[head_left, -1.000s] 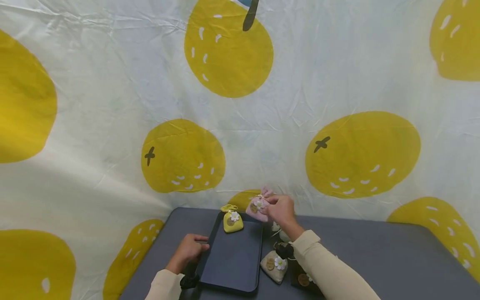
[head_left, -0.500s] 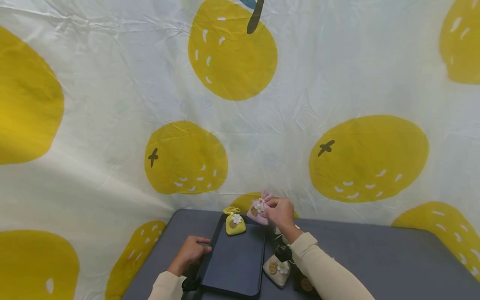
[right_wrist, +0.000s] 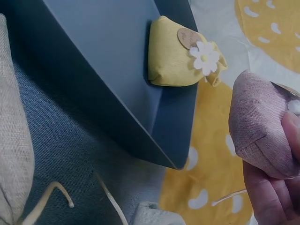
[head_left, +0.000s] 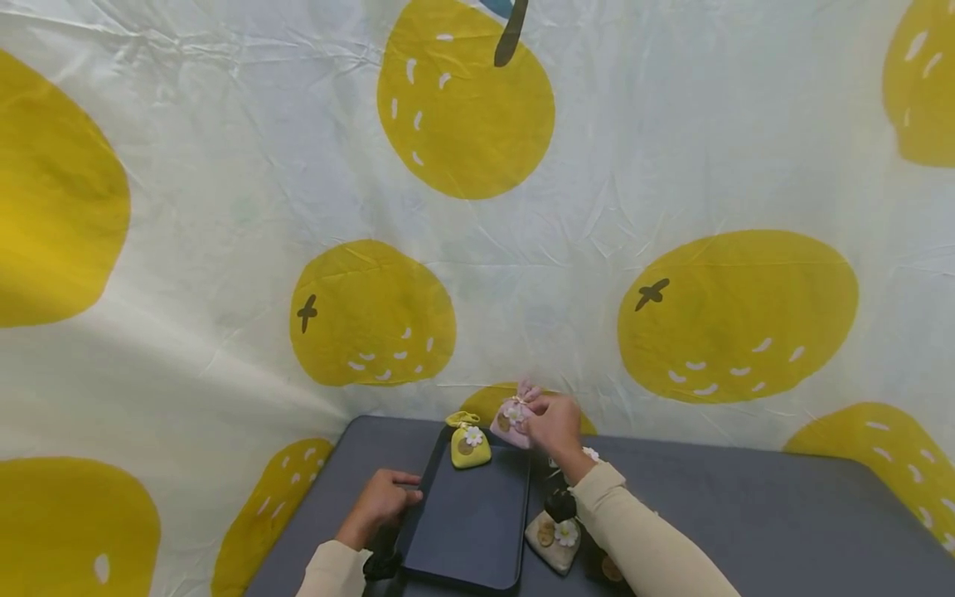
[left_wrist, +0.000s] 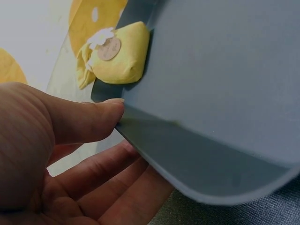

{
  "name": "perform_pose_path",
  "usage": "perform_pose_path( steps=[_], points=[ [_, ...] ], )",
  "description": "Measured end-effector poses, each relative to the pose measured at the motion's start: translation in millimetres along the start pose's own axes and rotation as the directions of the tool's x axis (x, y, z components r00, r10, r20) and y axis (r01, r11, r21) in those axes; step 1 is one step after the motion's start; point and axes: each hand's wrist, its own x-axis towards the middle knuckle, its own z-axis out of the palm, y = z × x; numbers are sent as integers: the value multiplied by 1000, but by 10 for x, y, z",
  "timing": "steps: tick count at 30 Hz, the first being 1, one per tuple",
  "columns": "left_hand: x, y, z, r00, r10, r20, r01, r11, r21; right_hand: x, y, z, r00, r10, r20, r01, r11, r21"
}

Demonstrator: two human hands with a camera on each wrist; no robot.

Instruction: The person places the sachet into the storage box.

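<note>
My right hand (head_left: 555,427) pinches a pink drawstring pouch (right_wrist: 260,117), which hangs above the far right corner of the dark tray (head_left: 462,522). A white flower and a round tan tag show on its front. At the tray's left side, my left hand (head_left: 382,502) grips the rim, thumb (left_wrist: 91,119) on top and fingers below and outside. Against the tray's far wall leans a yellow pouch (head_left: 470,454), its tied neck over the rim; it too bears a flower and tag.
Right of the tray lie a beige pouch (head_left: 554,543) and a dark pouch (head_left: 608,568), partly hidden by my right sleeve. A pale pouch (right_wrist: 157,214) sits behind my right wrist, mostly hidden. A fruit-print cloth (head_left: 522,290) hangs behind the grey table (head_left: 709,497).
The pink pouch has shifted slightly left relative to the tray, still in my right hand. My left hand keeps its place on the rim. The head view has turned a little.
</note>
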Motion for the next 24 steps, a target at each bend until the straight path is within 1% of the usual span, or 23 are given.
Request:
perform_pose_path(
  steps=[3, 9, 19, 24],
  points=[
    [6, -13, 0, 1000, 3, 2, -3, 1000, -6, -6, 22, 21, 1000, -9, -1, 9, 1000, -27],
    [6, -30, 0, 1000, 11, -8, -11, 1000, 0, -10, 62, 52, 1000, -19, -4, 19, 999, -48],
    [-4, 7, 11, 1000, 5, -14, -6, 1000, -5, -10, 78, 81, 998, 57, 18, -56, 996, -65],
    [6, 9, 6, 1000, -1, -3, 1, 1000, -3, 2, 91, 93, 998, 57, 19, -55, 996, -73]
  ],
)
